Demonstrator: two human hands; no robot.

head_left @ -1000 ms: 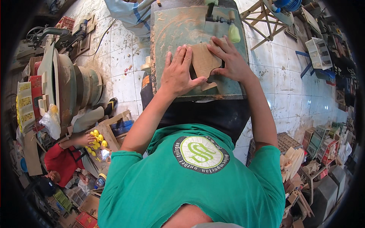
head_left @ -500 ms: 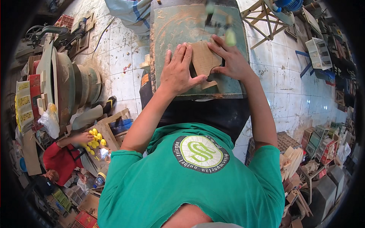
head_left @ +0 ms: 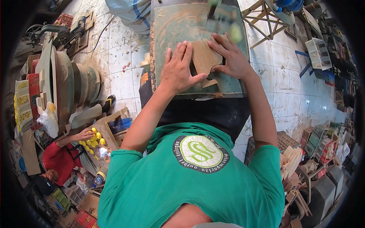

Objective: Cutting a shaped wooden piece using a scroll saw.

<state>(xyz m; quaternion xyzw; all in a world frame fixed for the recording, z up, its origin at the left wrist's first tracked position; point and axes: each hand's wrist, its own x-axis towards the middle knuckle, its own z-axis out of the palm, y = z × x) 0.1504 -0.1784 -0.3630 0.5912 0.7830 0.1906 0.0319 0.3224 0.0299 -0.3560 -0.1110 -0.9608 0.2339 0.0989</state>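
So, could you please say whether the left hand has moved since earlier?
No, not noticeably: the left hand keeps its place against the left edge of the green worktable.

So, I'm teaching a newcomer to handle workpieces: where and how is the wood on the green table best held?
Probably by both side edges, from the near side, one hand each side. The wood lies flat, leaving little to pinch from above, and beyond its far end is a blurred machine part. The left hand and right hand rest at its sides.
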